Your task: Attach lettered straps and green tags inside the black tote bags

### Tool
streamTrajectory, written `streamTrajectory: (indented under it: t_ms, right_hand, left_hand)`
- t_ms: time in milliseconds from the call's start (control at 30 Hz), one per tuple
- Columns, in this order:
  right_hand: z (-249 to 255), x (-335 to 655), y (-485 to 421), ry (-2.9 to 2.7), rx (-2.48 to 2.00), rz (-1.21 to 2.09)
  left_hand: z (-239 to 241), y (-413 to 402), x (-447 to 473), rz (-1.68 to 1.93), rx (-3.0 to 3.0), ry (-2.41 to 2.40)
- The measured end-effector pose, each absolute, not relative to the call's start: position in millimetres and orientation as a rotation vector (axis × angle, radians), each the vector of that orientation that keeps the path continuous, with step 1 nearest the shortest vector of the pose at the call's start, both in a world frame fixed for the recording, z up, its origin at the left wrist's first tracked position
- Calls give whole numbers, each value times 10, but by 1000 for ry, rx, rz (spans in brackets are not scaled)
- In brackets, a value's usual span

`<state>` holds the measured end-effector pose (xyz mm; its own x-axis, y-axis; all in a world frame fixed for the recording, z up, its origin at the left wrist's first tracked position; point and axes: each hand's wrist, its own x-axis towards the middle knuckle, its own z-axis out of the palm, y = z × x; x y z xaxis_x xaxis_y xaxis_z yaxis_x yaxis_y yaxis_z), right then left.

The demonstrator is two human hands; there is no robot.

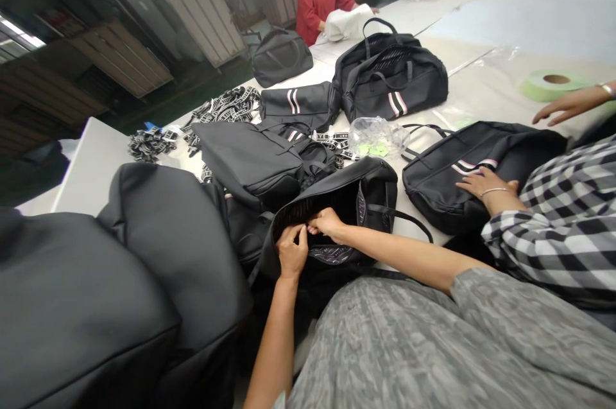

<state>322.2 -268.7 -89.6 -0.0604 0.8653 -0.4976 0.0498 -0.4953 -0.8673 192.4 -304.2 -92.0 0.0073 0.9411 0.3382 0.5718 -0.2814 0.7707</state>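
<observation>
Head view: pale table (462, 88), slatted panels (205, 20) far left. Left hand (292, 250) and right hand (328, 224) pinch, on what I cannot tell, inside the open black bag (349, 181) near centre; dark bags (173, 229) crowd the near left.

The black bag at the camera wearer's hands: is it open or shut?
Open: the black bag gapes wide, its patterned lining shows, and the right hand is inside it.
</observation>
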Motion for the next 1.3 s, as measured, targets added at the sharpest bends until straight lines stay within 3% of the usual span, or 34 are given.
streamTrajectory:
  t_ms: [433,967,1133,1300]
  right_hand:
    - [-974,3115,-2502,-752,-1551,1720]
    - [-931,3099,-2420,-621,-1455,1839]
    - [-905,3096,-2434,-578,-1436,1831]
    - [-888,3126,-2418,-584,-1455,1846]
  left_hand:
    - [-842,-2800,2125,1014,1472,1920]
    - [-916,-2810,2067,971,1707,1902]
    - [-852,-2712,2048,456,2395,1988]
    - [-682,-2642,2004,96,2594,1804]
